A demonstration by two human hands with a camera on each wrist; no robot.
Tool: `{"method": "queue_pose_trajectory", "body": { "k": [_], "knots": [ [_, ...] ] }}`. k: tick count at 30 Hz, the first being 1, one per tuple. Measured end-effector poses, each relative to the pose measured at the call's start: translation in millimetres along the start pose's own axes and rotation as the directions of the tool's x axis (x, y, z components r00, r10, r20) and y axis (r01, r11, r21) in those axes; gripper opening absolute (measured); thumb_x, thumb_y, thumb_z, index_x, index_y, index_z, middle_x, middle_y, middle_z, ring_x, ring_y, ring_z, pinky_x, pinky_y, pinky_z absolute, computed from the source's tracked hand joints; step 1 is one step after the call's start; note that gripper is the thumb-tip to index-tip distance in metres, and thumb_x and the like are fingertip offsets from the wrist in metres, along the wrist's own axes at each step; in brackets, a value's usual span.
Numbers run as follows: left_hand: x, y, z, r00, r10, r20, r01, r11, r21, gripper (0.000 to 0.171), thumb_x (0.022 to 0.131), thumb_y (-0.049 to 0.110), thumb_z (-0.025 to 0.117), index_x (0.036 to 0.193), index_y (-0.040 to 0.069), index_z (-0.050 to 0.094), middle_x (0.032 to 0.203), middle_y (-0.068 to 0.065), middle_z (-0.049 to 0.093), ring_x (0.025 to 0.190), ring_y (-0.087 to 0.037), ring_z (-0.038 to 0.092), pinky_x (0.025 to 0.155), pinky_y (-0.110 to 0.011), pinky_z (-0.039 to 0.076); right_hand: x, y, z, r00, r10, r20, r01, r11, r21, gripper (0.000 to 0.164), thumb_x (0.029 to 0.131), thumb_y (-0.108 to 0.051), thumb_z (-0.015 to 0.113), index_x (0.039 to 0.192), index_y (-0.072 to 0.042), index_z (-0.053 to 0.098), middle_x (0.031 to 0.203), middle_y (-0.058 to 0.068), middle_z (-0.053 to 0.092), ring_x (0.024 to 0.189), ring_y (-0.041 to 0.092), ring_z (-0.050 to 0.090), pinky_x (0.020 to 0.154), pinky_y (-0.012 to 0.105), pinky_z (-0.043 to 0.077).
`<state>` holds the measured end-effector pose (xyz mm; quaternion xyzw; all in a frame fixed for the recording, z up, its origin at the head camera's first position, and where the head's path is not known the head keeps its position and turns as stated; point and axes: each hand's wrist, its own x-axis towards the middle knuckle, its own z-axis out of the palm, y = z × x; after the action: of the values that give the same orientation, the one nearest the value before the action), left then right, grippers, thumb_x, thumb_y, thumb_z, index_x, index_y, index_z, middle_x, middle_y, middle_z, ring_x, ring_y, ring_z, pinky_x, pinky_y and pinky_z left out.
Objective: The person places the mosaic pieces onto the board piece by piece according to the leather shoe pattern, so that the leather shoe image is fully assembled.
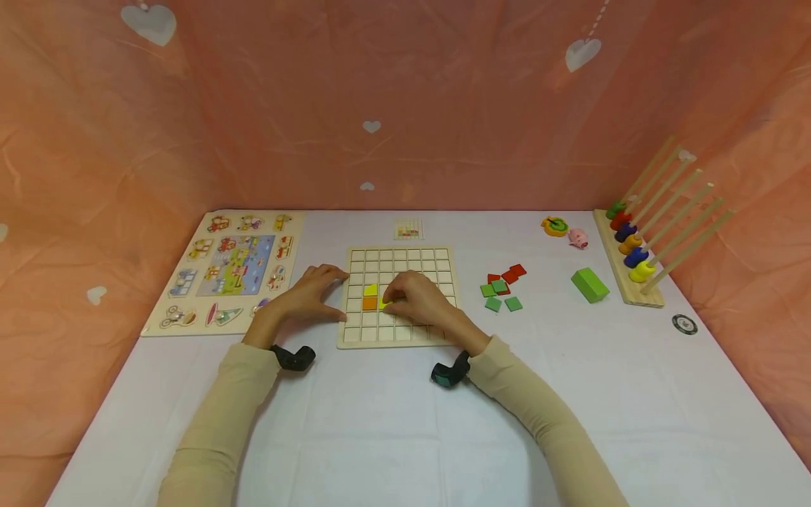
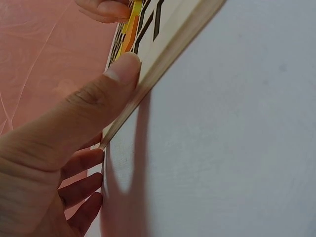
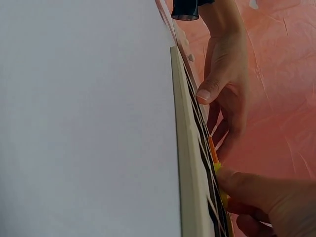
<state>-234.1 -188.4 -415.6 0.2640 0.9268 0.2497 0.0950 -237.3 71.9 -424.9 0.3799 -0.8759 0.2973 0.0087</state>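
Note:
A wooden grid board lies flat on the white table. My left hand rests at its left edge, thumb and fingers spread apart; in the left wrist view the thumb lies against the rim. Over the middle of the board, my right hand pinches a yellow tile between thumb and fingers, down close on the grid. Just left of it an orange tile sits in a cell, with another yellow tile directly behind. The right wrist view shows the pinched tile partly covered by the thumb.
Loose red and green tiles lie right of the board, and a small pattern card behind it. A picture puzzle is at left. Further right are a green block, a pig figure and a peg stand.

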Motion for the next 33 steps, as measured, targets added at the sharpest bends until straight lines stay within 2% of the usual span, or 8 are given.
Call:
{"method": "queue_pose_trajectory", "body": {
  "k": [6, 11, 16, 20, 28, 33],
  "knots": [
    [-0.5, 0.2, -0.5, 1.000, -0.007, 0.008, 0.007, 1.000, -0.003, 0.081, 0.072, 0.032, 0.080, 0.137, 0.001, 0.041, 0.140, -0.021, 0.036, 0.126, -0.038, 0.030, 0.106, -0.053, 0.025, -1, -2, -1, 0.998, -0.042, -0.036, 0.040, 0.997, -0.062, 0.006, 0.078, -0.020, 0.076, 0.077, -0.014, 0.074, 0.080, -0.005, 0.066, 0.082, 0.011, 0.056, 0.082, 0.027, 0.043],
    [-0.6, -0.1, -0.5, 1.000, -0.004, 0.010, 0.004, 1.000, 0.002, 0.081, 0.072, 0.032, 0.079, 0.137, 0.000, 0.041, 0.139, -0.021, 0.036, 0.125, -0.038, 0.030, 0.106, -0.053, 0.025, -4, -3, -7, 0.999, -0.053, -0.012, 0.052, 0.997, -0.061, 0.009, 0.082, -0.020, 0.072, 0.084, -0.012, 0.074, 0.088, -0.001, 0.064, 0.087, 0.014, 0.054, 0.080, 0.028, 0.044],
    [-0.3, -1.4, 0.6, 1.000, 0.011, 0.001, -0.011, 1.000, -0.006, 0.081, 0.072, 0.030, 0.080, 0.136, -0.001, 0.041, 0.139, -0.021, 0.036, 0.125, -0.037, 0.030, 0.106, -0.053, 0.026, -13, 6, -23, 0.999, -0.023, -0.038, 0.024, 0.999, 0.034, 0.017, 0.086, -0.018, 0.068, 0.098, -0.007, 0.071, 0.096, 0.003, 0.063, 0.085, 0.016, 0.054, 0.073, 0.028, 0.046],
    [0.1, -3.2, 1.9, 1.000, 0.020, 0.001, -0.020, 1.000, 0.001, 0.082, 0.072, 0.031, 0.080, 0.136, 0.000, 0.041, 0.139, -0.021, 0.036, 0.125, -0.038, 0.030, 0.105, -0.053, 0.026, -25, 22, -39, 0.997, -0.004, -0.076, 0.011, 0.996, 0.087, 0.018, 0.085, -0.013, 0.068, 0.101, -0.005, 0.070, 0.096, 0.006, 0.063, 0.080, 0.016, 0.055, 0.068, 0.028, 0.047],
    [0.7, -3.5, 1.5, 1.000, 0.015, -0.001, -0.015, 1.000, -0.004, 0.082, 0.072, 0.032, 0.080, 0.136, 0.001, 0.041, 0.139, -0.022, 0.035, 0.125, -0.038, 0.030, 0.106, -0.053, 0.025, -56, 51, -73, 0.988, 0.042, -0.147, -0.034, 0.998, 0.055, 0.018, 0.083, -0.009, 0.069, 0.100, -0.004, 0.069, 0.094, 0.008, 0.065, 0.079, 0.019, 0.056, 0.069, 0.032, 0.048],
    [1.5, -5.0, 1.7, 1.000, 0.009, 0.003, -0.009, 1.000, -0.002, 0.084, 0.071, 0.034, 0.080, 0.138, 0.002, 0.040, 0.141, -0.021, 0.034, 0.125, -0.037, 0.029, 0.106, -0.053, 0.025, -77, 63, -93, 0.981, 0.143, -0.131, -0.138, 0.989, 0.043, 0.019, 0.081, -0.006, 0.071, 0.100, -0.004, 0.070, 0.090, 0.009, 0.065, 0.077, 0.019, 0.055, 0.066, 0.032, 0.047]
  ]
}}
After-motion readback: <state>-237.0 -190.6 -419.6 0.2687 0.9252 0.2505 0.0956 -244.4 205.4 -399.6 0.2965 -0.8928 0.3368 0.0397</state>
